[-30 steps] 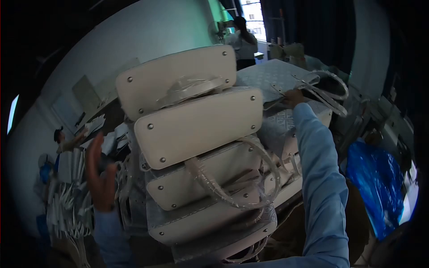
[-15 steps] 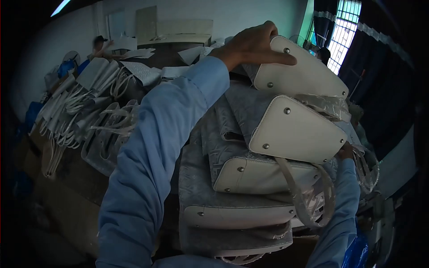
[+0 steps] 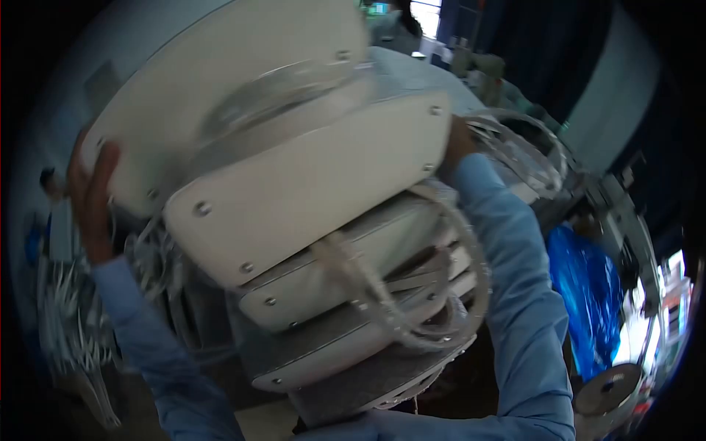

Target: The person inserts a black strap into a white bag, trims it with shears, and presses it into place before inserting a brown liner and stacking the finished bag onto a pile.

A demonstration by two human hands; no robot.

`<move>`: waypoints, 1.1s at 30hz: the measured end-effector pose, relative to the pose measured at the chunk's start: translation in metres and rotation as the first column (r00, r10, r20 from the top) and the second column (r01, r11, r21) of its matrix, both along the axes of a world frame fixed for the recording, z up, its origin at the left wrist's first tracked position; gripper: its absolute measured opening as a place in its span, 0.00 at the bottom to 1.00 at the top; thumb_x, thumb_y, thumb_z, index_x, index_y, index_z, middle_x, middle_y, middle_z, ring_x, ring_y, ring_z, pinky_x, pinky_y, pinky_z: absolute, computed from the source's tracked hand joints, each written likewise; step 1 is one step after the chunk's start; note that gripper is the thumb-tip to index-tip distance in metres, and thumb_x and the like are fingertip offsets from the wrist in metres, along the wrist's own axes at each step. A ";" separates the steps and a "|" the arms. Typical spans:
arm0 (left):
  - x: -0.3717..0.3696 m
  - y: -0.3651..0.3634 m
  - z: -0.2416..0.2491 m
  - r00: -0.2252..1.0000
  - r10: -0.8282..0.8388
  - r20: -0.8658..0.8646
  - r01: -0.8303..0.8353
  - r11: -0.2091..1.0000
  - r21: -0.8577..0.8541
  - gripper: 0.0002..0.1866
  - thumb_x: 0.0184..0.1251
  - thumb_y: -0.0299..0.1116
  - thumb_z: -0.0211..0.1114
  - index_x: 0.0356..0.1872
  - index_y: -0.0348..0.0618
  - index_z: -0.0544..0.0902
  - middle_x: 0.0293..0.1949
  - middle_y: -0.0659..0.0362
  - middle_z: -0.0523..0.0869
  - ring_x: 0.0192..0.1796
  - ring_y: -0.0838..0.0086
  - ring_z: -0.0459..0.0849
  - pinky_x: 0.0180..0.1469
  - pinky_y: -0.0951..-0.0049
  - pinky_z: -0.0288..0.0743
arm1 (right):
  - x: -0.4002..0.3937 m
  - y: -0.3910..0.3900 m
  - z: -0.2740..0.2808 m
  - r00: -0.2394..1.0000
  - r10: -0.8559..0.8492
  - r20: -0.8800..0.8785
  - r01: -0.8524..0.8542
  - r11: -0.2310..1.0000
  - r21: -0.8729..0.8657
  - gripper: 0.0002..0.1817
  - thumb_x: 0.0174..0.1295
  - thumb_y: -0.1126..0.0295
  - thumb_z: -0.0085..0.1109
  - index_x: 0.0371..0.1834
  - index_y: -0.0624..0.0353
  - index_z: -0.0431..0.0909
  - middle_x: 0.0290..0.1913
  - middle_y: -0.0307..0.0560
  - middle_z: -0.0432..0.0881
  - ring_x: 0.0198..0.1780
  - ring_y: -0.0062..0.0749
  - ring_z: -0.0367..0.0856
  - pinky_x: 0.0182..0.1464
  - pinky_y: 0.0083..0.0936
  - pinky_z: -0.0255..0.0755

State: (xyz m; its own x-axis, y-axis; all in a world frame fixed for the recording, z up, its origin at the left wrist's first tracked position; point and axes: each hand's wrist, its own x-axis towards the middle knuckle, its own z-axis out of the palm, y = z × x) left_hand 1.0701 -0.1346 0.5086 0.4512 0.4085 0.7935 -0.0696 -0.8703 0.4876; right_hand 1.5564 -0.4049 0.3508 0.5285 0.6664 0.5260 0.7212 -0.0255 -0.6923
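A stack of handbags with pale cream bases and metal feet fills the middle of the view, close to my chest. My left hand (image 3: 92,184) grips the left end of the top handbag (image 3: 243,66), thumb lying over its base. At the right end of the handbag beneath it (image 3: 316,184), my right hand (image 3: 457,143) is pressed, its fingers mostly hidden behind the bag. Lower handbags (image 3: 331,353) rest under these, with plastic-wrapped handles (image 3: 382,309) hanging over their bases. Parts of the picture are smeared by motion.
Bunched pale straps and bag parts (image 3: 73,323) lie at left. More wrapped handles (image 3: 529,147) are beyond my right hand. On the right are a blue plastic bag (image 3: 585,294) and machine-like equipment (image 3: 625,213). A person (image 3: 53,184) is at far left; dark curtains (image 3: 544,51) hang behind.
The handbags now look larger and nearer, and the top one is tilted. My left hand appears farther left and lower, my right hand farther left and higher. The view has turned right.
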 end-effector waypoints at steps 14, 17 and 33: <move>-0.018 0.025 -0.004 0.994 0.074 -0.074 -0.080 0.994 -0.073 0.28 0.68 0.47 0.56 0.60 0.35 0.69 0.53 0.50 0.75 0.53 0.67 0.74 0.54 0.68 0.68 | 0.088 -0.038 -0.010 0.574 -0.379 -0.725 0.426 0.895 -0.131 0.16 0.62 0.70 0.51 0.50 0.71 0.69 0.40 0.64 0.80 0.43 0.58 0.81 0.34 0.43 0.84; -0.018 0.023 0.001 0.985 0.112 -0.133 -0.119 0.991 -0.053 0.30 0.69 0.50 0.54 0.63 0.36 0.67 0.56 0.48 0.74 0.57 0.65 0.73 0.58 0.68 0.67 | 0.068 -0.034 -0.015 0.413 -0.335 -0.847 0.411 0.898 -0.155 0.19 0.63 0.68 0.53 0.52 0.72 0.69 0.39 0.66 0.80 0.45 0.61 0.80 0.32 0.43 0.84; -0.069 -0.027 -0.024 0.985 0.171 0.027 -0.173 0.959 0.223 0.31 0.72 0.54 0.44 0.68 0.43 0.62 0.66 0.49 0.66 0.68 0.59 0.65 0.69 0.58 0.58 | -0.072 -0.190 0.082 0.825 -0.505 0.254 0.482 0.863 0.152 0.24 0.63 0.51 0.55 0.51 0.60 0.78 0.39 0.50 0.84 0.38 0.33 0.84 0.38 0.29 0.78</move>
State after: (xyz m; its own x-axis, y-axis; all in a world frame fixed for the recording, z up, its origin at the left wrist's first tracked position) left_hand 1.0012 -0.1618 0.4842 0.3832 0.2910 0.8766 0.0878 -0.9563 0.2791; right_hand 1.4846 -0.5949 0.4333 0.6011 0.3071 0.7378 0.7876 -0.3842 -0.4818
